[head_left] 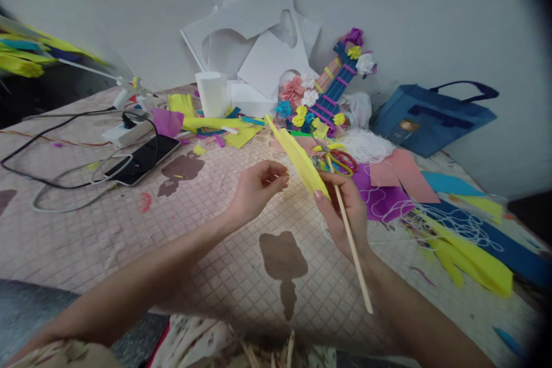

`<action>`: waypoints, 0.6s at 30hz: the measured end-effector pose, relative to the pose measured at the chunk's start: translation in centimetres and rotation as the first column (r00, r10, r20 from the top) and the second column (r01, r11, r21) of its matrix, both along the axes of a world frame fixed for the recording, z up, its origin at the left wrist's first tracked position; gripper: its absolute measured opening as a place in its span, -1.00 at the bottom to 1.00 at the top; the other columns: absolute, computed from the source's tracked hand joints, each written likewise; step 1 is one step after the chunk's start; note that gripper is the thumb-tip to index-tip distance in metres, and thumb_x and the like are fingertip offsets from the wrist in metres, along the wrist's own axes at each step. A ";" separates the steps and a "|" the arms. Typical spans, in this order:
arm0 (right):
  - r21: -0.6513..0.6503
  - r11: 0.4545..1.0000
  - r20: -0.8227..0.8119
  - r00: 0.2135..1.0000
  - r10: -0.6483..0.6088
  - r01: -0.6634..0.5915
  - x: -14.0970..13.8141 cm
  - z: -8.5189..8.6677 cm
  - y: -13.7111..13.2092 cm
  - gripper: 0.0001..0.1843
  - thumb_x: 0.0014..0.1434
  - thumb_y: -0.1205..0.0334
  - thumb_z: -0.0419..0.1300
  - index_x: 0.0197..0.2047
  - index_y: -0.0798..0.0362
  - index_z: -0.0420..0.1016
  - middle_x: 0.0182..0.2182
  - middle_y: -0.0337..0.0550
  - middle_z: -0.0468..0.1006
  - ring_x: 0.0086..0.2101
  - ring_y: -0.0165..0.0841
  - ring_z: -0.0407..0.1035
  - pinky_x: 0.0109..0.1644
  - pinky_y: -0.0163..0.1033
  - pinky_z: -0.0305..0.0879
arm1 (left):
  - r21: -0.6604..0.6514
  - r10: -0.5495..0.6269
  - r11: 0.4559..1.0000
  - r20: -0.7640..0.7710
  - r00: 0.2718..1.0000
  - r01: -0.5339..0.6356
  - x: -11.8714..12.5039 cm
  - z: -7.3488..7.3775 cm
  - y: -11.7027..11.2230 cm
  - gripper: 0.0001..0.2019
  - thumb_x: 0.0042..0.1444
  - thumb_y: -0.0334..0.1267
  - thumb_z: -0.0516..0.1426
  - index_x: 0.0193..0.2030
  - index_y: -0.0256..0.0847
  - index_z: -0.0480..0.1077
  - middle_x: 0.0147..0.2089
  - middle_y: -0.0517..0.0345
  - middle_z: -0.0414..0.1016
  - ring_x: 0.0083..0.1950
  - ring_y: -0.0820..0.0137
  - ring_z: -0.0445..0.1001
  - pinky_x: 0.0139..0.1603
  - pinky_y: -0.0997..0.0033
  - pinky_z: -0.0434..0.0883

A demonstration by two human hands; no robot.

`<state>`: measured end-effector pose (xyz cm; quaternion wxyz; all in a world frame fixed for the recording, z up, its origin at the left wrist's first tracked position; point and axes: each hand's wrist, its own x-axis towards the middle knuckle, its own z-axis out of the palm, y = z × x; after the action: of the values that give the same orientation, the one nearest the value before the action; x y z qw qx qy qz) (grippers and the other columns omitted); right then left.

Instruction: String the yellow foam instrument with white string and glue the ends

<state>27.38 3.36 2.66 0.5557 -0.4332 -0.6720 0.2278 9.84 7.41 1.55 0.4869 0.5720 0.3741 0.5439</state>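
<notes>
My right hand (347,210) grips a long yellow paper strip (297,155) that slants up and to the left, together with a thin wooden stick (351,241) that runs down across my wrist. My left hand (259,187) hovers just left of the strip, its fingers curled into a pinch; I cannot make out anything between them. Both hands are raised above a pink quilted cloth (207,241) with brown patches.
A phone (144,159) with cables and a white power strip (127,132) lie at the left. Ahead are a white cup (211,94), white card cut-outs (254,40), a paper guitar with flowers (332,89), scissors (340,161), paper scraps, white string (366,144) and a blue bag (431,118).
</notes>
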 end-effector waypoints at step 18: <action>-0.064 0.998 -0.006 1.000 0.008 -0.009 -0.1 -1.4 -0.6 -0.70 0.16 0.22 0.16 -0.02 -0.04 0.26 0.06 -0.05 0.40 -0.02 -0.24 0.38 0.03 -0.06 0.33 | 0.026 -0.025 0.999 0.002 1.000 0.025 2.1 0.6 0.3 -0.84 0.08 -0.26 0.19 -0.23 -0.28 0.37 -0.28 0.03 0.53 -0.26 0.38 0.52 -0.21 0.35 0.49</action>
<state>27.27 2.80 1.28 0.5426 -0.4474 -0.6644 0.2530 11.90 7.74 2.10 0.4865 0.5822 0.3595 0.5432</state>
